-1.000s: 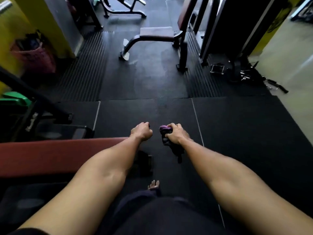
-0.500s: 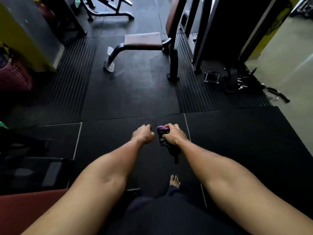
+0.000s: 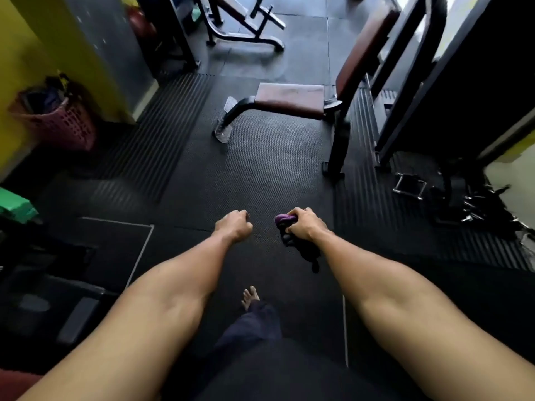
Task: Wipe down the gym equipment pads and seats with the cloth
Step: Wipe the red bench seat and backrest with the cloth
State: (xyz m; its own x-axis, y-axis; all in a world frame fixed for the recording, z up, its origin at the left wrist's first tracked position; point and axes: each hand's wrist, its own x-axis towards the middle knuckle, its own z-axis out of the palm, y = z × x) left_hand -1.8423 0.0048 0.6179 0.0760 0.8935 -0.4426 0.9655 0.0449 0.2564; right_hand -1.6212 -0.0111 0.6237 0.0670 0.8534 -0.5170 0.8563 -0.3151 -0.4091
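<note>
Cloth (image 3: 286, 222), purple and dark, bunched up, was in the right hand, held in the air above the black rubber floor (image 3: 246, 175), well short of the seat pad ahead.

Far left: a pink perforated basket (image 3: 62, 123) stood against the yellow wall (image 3: 17, 53), blurred. A green block (image 3: 14, 204) sat lower down at the frame edge.

Mid-frame: the left hand (image 3: 233, 227) was stretched out in front. Its fingers (image 3: 241, 214) were curled under into a fist, holding nothing and touching nothing.

Below, between the forearms: a bare foot (image 3: 250, 296) showed on the floor beyond a dark trouser leg (image 3: 252, 328).

Just right of the left hand, and apart from it, was the right hand (image 3: 307, 224). Its fingers (image 3: 298, 211) were clamped round the cloth. A purple fold bulged out on the inner side and a dark tail hung below the wrist.

Beyond the hands: a brown seat pad (image 3: 291, 98) on a black frame, with a brown back pad (image 3: 364, 50) rising tilted from its right end.

Far right: a metal cable handle (image 3: 409, 185) lay on the ribbed mat beside a dark machine frame.
</note>
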